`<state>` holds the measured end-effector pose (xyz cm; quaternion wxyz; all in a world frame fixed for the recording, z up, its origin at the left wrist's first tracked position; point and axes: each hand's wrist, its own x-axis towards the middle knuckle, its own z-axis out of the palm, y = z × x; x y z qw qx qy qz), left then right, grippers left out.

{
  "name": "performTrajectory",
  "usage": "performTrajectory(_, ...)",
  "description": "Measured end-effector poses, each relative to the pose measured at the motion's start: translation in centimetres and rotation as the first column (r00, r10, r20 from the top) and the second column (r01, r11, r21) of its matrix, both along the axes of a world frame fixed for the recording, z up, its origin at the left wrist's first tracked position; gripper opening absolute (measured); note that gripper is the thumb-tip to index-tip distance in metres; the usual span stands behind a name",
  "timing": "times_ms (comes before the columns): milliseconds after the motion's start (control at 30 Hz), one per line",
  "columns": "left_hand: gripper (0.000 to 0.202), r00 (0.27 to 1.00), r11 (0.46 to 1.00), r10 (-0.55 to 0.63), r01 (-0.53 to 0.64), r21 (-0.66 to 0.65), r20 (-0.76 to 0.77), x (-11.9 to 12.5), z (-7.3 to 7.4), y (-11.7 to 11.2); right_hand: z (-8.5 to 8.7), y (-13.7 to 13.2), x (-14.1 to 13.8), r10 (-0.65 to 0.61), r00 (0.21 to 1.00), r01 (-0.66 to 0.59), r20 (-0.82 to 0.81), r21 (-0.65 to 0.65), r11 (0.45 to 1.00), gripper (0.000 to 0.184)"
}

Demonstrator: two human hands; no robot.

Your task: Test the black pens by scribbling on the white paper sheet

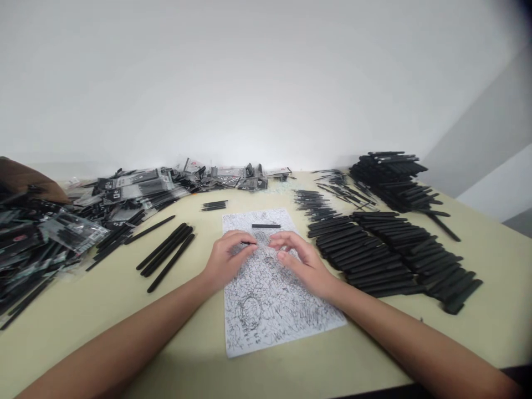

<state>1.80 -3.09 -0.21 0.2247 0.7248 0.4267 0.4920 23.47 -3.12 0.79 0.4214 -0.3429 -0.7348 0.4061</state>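
Both my hands rest on a scribbled sheet of paper [266, 299] in the middle of the table. My left hand [228, 257] is curled, its fingers pinching a thin black pen part [249, 243]. My right hand [297, 256] lies just beside it, fingers bent toward the same small piece; whether it grips it I cannot tell. A short black pen cap [266, 226] lies on the paper just beyond my fingers.
Several black pens [166, 255] lie left of the paper. Rows of black pens [394, 255] are stacked at the right, with more stacks [390, 174] behind. Heaps of packaged pens [137, 191] cover the left and back. The table [124, 299] is pale yellow.
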Motion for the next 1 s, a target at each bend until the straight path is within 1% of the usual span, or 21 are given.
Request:
performTrajectory(67,0.007,0.997,0.997,0.057,-0.054,-0.051,0.048,0.0,-0.1,0.1,0.2,0.3,0.2,-0.131,0.983,0.113,0.131,0.140,0.984,0.030)
performTrajectory(100,0.008,0.994,0.994,0.085,-0.081,-0.072,0.065,0.0,-0.1,0.2,0.3,0.4,0.3,-0.199,0.953,0.150,0.229,0.216,0.965,0.031)
performTrajectory(133,0.008,0.991,0.991,0.110,-0.104,-0.087,0.075,0.0,-0.1,0.2,0.4,0.5,0.3,-0.261,0.904,0.166,0.339,0.286,0.944,0.032)
performTrajectory(200,0.009,0.987,0.986,0.144,-0.137,-0.099,0.071,0.0,-0.2,0.3,0.3,0.6,0.3,-0.352,0.761,0.154,0.545,0.376,0.914,0.039)
performTrajectory(267,0.010,0.985,0.983,0.162,-0.156,-0.092,0.060,0.0,-0.2,0.4,0.0,0.7,0.1,-0.381,0.618,0.131,0.688,0.388,0.912,0.048)
performTrajectory(300,0.010,0.984,0.983,0.167,-0.162,-0.088,0.057,-0.1,-0.2,0.3,-0.2,0.7,0.0,-0.376,0.567,0.119,0.733,0.379,0.918,0.053)
performTrajectory(367,0.011,0.983,0.981,0.176,-0.170,-0.089,0.057,0.0,-0.1,0.3,-0.6,0.8,-0.3,-0.351,0.509,0.094,0.786,0.354,0.930,0.060)
performTrajectory(467,0.012,0.982,0.979,0.181,-0.174,-0.107,0.059,0.0,0.0,0.3,-0.9,1.0,-0.6,-0.320,0.500,0.067,0.805,0.332,0.941,0.066)
performTrajectory(567,0.013,0.981,0.977,0.183,-0.174,-0.123,0.062,0.0,0.1,0.3,-0.8,1.1,-0.7,-0.290,0.524,0.055,0.801,0.308,0.950,0.069)
performTrajectory(633,0.014,0.981,0.976,0.185,-0.176,-0.132,0.062,0.0,0.1,0.3,-0.6,1.1,-0.7,-0.272,0.546,0.048,0.792,0.295,0.954,0.067)
performTrajectory(700,0.014,0.981,0.975,0.187,-0.177,-0.137,0.058,0.0,0.1,0.2,-0.3,1.0,-0.6,-0.283,0.569,0.061,0.772,0.304,0.951,0.063)
performTrajectory(800,0.014,0.980,0.974,0.189,-0.180,-0.138,0.058,-0.1,0.1,0.2,-0.1,1.0,-0.6,-0.340,0.584,0.105,0.737,0.348,0.932,0.053)
performTrajectory(867,0.014,0.980,0.975,0.190,-0.181,-0.130,0.058,-0.1,0.0,0.3,-0.2,1.0,-0.6,-0.380,0.578,0.112,0.723,0.391,0.914,0.048)
performTrajectory(1000,0.013,0.980,0.975,0.195,-0.188,-0.123,0.050,-0.2,-0.1,0.4,-0.8,1.2,-0.4,-0.448,0.538,0.094,0.714,0.477,0.874,0.034)
